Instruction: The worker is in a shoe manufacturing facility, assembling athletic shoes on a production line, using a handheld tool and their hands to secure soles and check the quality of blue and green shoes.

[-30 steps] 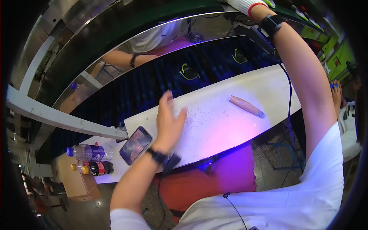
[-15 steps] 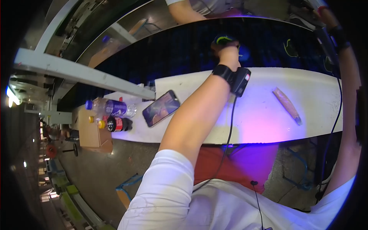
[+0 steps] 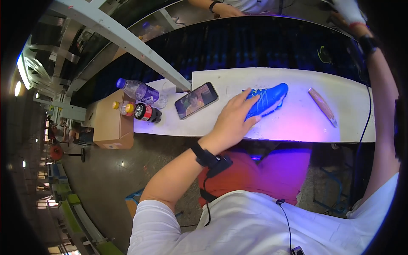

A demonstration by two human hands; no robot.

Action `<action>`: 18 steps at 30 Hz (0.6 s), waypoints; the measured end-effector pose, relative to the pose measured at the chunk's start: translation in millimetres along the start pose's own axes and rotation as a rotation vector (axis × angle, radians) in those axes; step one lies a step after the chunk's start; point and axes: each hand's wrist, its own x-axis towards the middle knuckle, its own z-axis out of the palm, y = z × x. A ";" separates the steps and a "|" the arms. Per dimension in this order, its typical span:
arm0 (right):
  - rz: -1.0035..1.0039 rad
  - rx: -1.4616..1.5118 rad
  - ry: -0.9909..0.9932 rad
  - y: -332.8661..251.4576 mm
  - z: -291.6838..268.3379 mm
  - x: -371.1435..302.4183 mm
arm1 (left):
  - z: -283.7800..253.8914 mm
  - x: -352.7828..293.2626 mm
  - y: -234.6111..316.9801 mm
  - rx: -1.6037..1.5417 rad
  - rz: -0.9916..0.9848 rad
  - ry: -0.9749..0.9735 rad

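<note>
A blue sports shoe (image 3: 270,98) lies on the white tabletop (image 3: 293,123) with its toe pointing to the far right. My left hand (image 3: 233,119) is closed around the heel end, thumb on the near side and fingers over the opening. Up at the far right edge is my right hand (image 3: 349,12), in a white glove, beside a dark object; its fingers are partly cut off and hard to read. A brown, wrapped, stick-like tool (image 3: 322,107) lies right of the shoe.
Left of the shoe lie a phone (image 3: 196,100), a purple-labelled bottle (image 3: 144,91) and a dark cola-type bottle (image 3: 147,113). A cardboard box (image 3: 112,127) stands beyond them. A metal beam (image 3: 127,40) slants above a dark conveyor (image 3: 204,46). Another person's arm (image 3: 225,9) shows across it.
My left hand has come back from over the dark conveyor to the white tabletop, bringing the blue shoe. The view has shifted slightly. My right arm stays raised at the right.
</note>
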 end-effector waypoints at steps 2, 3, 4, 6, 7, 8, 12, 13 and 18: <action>-0.243 0.305 0.050 -50.1 -4.0 -37.4 | 1.2 -8.6 1.1 0.024 -0.022 -0.013; -0.504 0.263 0.064 -78.5 -26.6 -52.0 | -5.0 -12.1 -2.2 0.049 -0.027 -0.017; -0.495 0.026 0.129 -43.7 -26.6 -73.3 | -4.1 -7.0 -0.9 0.052 0.000 -0.026; -0.157 0.292 -0.129 -93.7 -67.7 -126.7 | -5.4 -0.3 -4.1 0.161 0.042 0.019; -0.064 0.309 -0.167 -102.0 -99.9 -151.6 | -4.3 11.7 1.5 0.256 0.115 0.057; -0.189 0.348 -0.094 -102.5 -112.3 -170.8 | -6.1 27.7 9.5 0.248 0.119 0.057; 0.361 0.411 -0.157 -94.9 -123.5 -236.1 | 10.3 86.2 22.8 0.098 -0.093 -0.257; 0.348 0.419 -0.279 -100.0 -124.5 -238.6 | 16.8 91.1 22.7 0.108 -0.129 -0.303; 0.647 0.680 -0.235 -107.3 -106.2 -299.0 | 14.2 72.1 26.0 0.039 -0.013 -0.132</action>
